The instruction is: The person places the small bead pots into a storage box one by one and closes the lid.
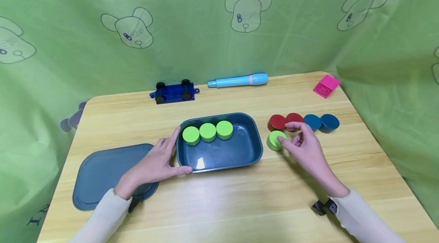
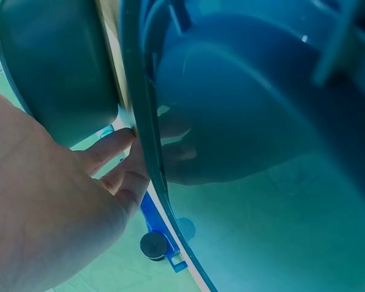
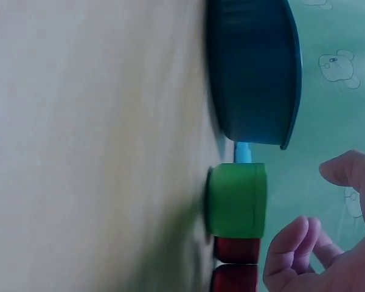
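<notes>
A dark blue, rounded tray holds three light green discs in a row along its back side. My left hand rests against the tray's left end, thumb at the near corner and extended fingers along the far side. To the right of the tray, one more green disc lies on the table. My right hand hovers over it with thumb and fingers apart; in the right wrist view a gap shows between the fingertips and the green disc.
Two red discs and two blue discs stand in a row behind the green one. A dark blue lid lies left, partly under my left forearm. Along the back are a toy wheeled base, a blue microphone-shaped toy and a pink block.
</notes>
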`<state>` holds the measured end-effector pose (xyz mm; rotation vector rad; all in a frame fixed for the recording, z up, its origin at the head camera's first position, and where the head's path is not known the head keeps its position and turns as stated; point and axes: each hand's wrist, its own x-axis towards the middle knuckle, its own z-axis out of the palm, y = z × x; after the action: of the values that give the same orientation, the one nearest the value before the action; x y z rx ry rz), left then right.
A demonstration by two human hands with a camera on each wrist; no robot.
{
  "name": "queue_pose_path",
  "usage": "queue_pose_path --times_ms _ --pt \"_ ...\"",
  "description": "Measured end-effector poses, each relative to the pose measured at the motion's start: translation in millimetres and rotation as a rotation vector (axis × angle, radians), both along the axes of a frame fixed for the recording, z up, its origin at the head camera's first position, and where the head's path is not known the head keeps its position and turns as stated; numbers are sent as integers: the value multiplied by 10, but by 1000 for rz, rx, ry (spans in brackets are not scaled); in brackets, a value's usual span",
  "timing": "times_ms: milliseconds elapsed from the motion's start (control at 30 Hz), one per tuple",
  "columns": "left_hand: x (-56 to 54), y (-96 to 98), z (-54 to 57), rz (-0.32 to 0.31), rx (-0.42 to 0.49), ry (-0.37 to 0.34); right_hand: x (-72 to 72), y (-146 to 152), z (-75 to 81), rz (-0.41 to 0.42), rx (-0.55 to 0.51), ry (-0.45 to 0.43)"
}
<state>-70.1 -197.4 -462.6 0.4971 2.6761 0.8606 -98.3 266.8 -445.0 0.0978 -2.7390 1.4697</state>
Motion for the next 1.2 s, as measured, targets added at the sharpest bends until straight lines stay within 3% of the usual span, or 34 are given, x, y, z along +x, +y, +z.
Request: queue_pose_path --times_ms 367,533,967,1200 --pt "25 18 -52 2 4 -9 -84 94 -149 70 43 -196" --pt "31 7 -51 3 0 1 -112 66 -203 69 52 -228" --pt "-5 29 -34 -14 -7 4 10 78 -101 58 173 -158" --pt "-10 -10 -31 -9 -7 6 5 -20 20 78 136 26"
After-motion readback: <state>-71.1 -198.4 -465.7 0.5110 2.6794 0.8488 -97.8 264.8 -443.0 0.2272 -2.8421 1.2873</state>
